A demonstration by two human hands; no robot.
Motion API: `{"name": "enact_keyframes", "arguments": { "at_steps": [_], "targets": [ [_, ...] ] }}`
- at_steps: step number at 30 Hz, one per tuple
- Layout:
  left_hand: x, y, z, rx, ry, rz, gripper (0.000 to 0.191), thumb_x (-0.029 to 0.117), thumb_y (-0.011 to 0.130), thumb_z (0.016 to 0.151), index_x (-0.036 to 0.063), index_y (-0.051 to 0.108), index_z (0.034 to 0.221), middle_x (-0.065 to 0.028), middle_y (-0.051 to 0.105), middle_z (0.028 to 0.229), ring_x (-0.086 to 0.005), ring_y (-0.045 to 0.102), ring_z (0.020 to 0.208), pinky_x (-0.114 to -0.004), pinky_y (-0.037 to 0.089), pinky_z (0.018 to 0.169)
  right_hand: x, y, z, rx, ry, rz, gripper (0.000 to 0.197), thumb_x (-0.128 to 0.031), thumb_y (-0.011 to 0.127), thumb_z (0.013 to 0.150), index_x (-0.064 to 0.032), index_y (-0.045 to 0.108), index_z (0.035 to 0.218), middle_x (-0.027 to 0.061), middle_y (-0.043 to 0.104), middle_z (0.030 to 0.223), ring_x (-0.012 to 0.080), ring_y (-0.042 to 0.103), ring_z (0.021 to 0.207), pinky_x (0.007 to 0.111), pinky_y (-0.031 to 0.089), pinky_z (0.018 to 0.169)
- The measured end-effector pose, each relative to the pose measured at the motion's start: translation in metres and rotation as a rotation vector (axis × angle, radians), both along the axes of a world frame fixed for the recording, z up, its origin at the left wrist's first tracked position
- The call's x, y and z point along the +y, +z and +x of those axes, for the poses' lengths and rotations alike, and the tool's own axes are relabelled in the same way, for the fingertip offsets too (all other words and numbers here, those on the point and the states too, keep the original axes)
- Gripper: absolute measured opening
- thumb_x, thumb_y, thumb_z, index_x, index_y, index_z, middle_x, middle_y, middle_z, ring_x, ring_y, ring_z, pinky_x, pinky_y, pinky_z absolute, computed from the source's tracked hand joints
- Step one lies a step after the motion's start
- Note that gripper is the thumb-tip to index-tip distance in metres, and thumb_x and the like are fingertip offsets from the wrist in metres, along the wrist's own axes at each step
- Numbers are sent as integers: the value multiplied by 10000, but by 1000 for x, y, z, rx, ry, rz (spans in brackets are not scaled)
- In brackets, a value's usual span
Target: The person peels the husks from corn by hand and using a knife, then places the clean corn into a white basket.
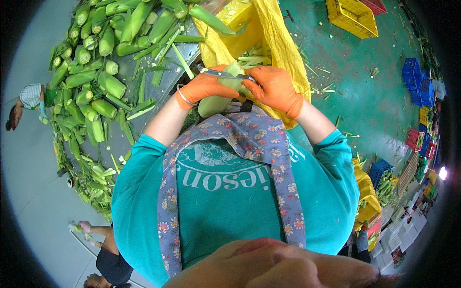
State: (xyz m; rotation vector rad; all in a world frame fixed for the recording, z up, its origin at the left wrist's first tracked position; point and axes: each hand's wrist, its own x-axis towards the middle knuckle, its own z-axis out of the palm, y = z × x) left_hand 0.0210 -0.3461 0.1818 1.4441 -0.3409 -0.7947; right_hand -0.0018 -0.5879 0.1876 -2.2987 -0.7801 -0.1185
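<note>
An orange glove covers my left hand [207, 85], which is closed around a pale green ear of corn [215, 105] held slanting in front of my apron. My right hand [275, 86], gloved in the same orange, grips a knife [225, 74] near its handle end. The knife's blade lies across the upper part of the ear and points to the left. Most of the handle is hidden in my fingers. Just beyond both hands gapes a yellow woven sack [284, 46], with cut husk pieces [255, 59] inside it.
Many husked ears of corn [111, 84] are heaped on a metal table [169, 73] to my left, with loose leaves. Yellow [354, 19] and blue crates [414, 77] stand on the green floor [342, 68]. Other people [30, 97] are at the left and lower left.
</note>
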Motion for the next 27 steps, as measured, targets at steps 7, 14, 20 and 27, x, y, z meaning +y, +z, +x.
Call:
{"name": "enact_keyframes", "arguments": {
  "at_steps": [7, 14, 20, 27],
  "targets": [
    [13, -17, -13, 68, 224, 143, 438, 172, 816, 779, 62, 694, 1185, -21, 707, 1066, -123, 637, 985, -299, 513, 881, -98, -41, -17, 241, -151, -390, 237, -297, 630, 937, -67, 672, 902, 176, 644, 754, 392, 632, 705, 484, 494, 626],
    [-2, -31, -10, -177, 324, 322, 501, 285, 858, 719, 69, 693, 1140, -66, 722, 1058, -169, 683, 925, -318, 531, 843, -35, -10, -9, 71, -154, -22, 251, -328, 671, 908, -77, 683, 903, 141, 663, 780, 360, 652, 716, 457, 519, 641],
    [-22, -14, -17, -467, 314, 464, 487, 296, 864, 687, 59, 706, 1082, -120, 727, 1027, -256, 705, 901, -361, 549, 799, 16, -6, -6, -80, -129, 33, 214, -294, 689, 882, -83, 656, 884, 141, 613, 757, 358, 634, 721, 456, 507, 641],
    [-13, -17, -22, -696, 580, 718, 578, 354, 870, 670, 27, 667, 1102, -174, 704, 999, -364, 681, 892, -417, 552, 776, -15, -22, 0, 55, -259, -115, 211, -285, 671, 912, -75, 665, 893, 169, 642, 750, 377, 642, 702, 482, 498, 614]
  ]
}}
